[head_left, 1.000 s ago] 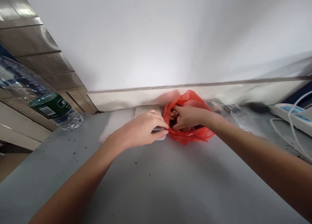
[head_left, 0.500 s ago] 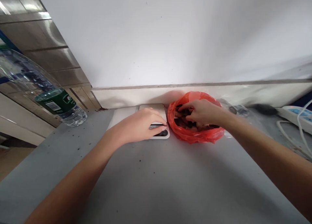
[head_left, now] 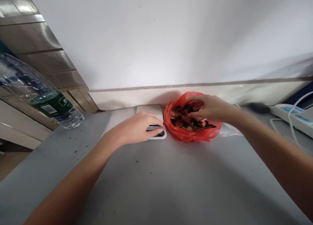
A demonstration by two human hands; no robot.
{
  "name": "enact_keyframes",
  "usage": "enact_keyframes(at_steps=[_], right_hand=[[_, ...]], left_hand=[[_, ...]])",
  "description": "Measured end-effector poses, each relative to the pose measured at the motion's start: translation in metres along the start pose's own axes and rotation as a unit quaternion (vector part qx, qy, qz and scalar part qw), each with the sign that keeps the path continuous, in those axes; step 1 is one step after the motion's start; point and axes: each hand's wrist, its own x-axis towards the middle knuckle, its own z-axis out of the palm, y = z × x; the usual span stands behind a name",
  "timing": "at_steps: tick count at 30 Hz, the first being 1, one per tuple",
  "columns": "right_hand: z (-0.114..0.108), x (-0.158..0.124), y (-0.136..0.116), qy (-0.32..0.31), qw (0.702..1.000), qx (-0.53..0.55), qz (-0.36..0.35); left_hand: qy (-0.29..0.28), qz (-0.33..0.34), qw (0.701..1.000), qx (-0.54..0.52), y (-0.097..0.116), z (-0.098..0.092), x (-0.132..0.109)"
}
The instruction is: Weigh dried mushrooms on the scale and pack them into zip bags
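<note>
A red plastic bag (head_left: 193, 137), its mouth wide open, stands on the grey table and holds dried, curled pieces (head_left: 183, 119) in dark red-brown and tan. My right hand (head_left: 207, 109) reaches over the bag's mouth from the right, fingertips among the pieces, with thumb and fingers apart. To the left of the bag lies a flat white kitchen scale (head_left: 151, 111) with a dark display strip along its front. My left hand (head_left: 139, 127) rests over that scale, thumb and fingers spread around the display and nothing between them. The hand covers part of the scale.
At the left stands a large clear bottle (head_left: 53, 104) with a green label. White sheet-like material (head_left: 119, 117) lies under the left wrist. Clear plastic (head_left: 231, 130) sits right of the bag, and a power strip (head_left: 293, 115) with white cables lies farther right. A white wall (head_left: 158, 39) rises behind.
My right hand has lifted slightly and drawn right, so more dried pieces show in the bag. The left hand stays over the scale. The whole view has shifted a little.
</note>
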Motion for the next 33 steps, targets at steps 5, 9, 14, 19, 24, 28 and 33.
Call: enact_keyframes(at_steps=[5,9,14,19,24,28,33], right_hand=[[-0.002,-0.003,-0.002,0.004,0.999,0.020,0.040],[-0.002,-0.005,0.000,0.010,0.998,0.058,0.038],[-0.009,-0.010,-0.003,0.016,0.986,0.156,0.055],[-0.021,-0.013,-0.010,-0.008,0.969,0.246,0.036],[-0.025,-0.008,-0.041,-0.030,0.963,0.266,-0.023],[-0.011,0.008,-0.081,-0.089,0.968,0.231,-0.043],[0.020,0.038,-0.113,-0.118,0.983,0.136,-0.017]], left_hand=[[0.000,0.006,1.000,0.003,0.001,0.000,0.000],[0.000,0.005,1.000,0.008,0.000,0.000,-0.001],[-0.007,-0.010,1.000,0.003,-0.003,-0.001,-0.002],[0.005,-0.045,0.999,0.028,-0.010,-0.008,-0.007],[0.023,-0.126,0.991,0.023,-0.020,-0.030,-0.015],[0.005,-0.191,0.981,0.021,-0.034,-0.045,-0.023],[-0.026,-0.220,0.975,0.025,-0.050,-0.043,-0.028]])
